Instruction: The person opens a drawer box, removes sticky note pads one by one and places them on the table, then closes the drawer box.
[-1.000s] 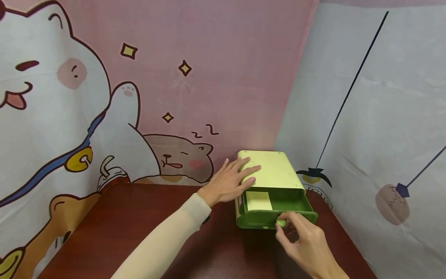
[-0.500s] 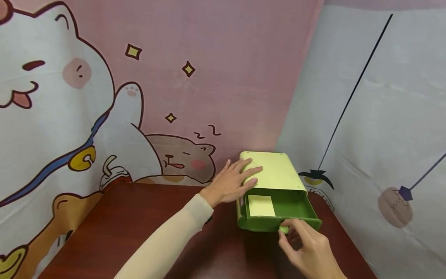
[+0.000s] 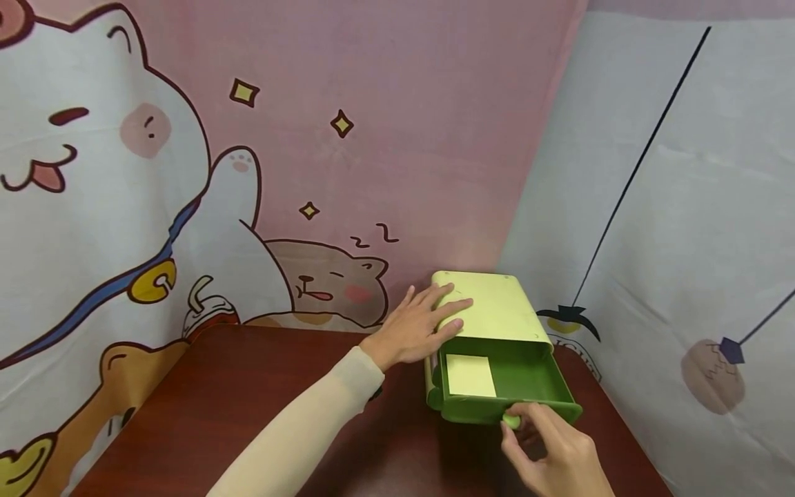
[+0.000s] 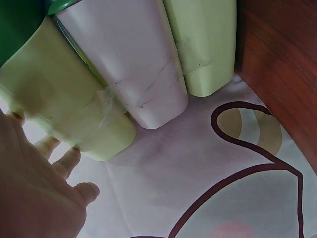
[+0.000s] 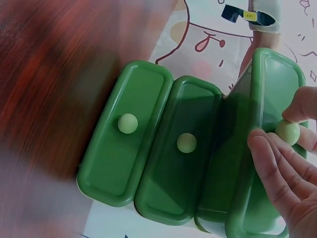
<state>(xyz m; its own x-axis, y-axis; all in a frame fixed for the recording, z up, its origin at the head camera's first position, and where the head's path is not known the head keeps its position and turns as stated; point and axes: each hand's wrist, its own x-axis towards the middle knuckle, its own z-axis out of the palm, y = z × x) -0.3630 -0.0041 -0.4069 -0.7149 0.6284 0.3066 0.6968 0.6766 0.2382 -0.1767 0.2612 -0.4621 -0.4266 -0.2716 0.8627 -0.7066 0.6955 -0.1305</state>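
Note:
A small desktop drawer unit (image 3: 491, 304) with a pale yellow top stands on the table. Its green top drawer (image 3: 528, 373) is pulled out, with a pale yellow square (image 3: 470, 376), seemingly a notepad, in the left part. With fingers spread straight, my left hand (image 3: 413, 328) rests on the left side of the unit's top. My right hand (image 3: 555, 452) pinches the round light green knob (image 5: 288, 132) on the top drawer's front between thumb and fingers. Below it, the right wrist view shows the middle drawer (image 5: 181, 173) and the bottom drawer (image 5: 124, 163) pushed in.
The unit stands on a reddish-brown wooden table (image 3: 248, 386), toward its back right. Behind it hangs a pink cloth (image 3: 422, 138) with cartoon animals, and a pale cloth (image 3: 671, 228) hangs to the right. A dark band (image 5: 247, 16) circles the left wrist.
My right hand has drawn the top drawer farther out toward me, so more of its inside and the pale yellow square show. My left hand has stayed on the unit's top.

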